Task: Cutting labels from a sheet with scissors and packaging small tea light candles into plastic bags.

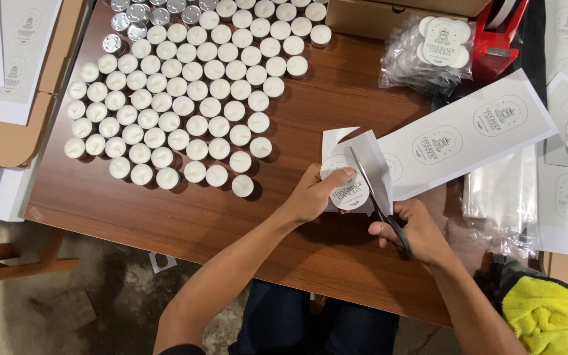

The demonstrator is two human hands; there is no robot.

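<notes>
My left hand (313, 192) pinches the near end of a long white sheet of printed labels (455, 141) that lies across the brown table (185, 217). Its thumb rests on an oval label at the sheet's cut end. My right hand (415, 230) holds black-handled scissors (379, 207), fingers through the loops. The blades point up and away and run into the paper beside that label. A loose flap of the sheet curls up just left of the blades.
Several rows of white tealight candles (185, 98) fill the table's left half. A clear bag of packed candles (428, 52), a red tape dispenser (501, 33) and a cardboard box (389, 13) stand at the back right. More label sheets, plastic bags (504, 194) and a yellow cloth (547, 315) lie right.
</notes>
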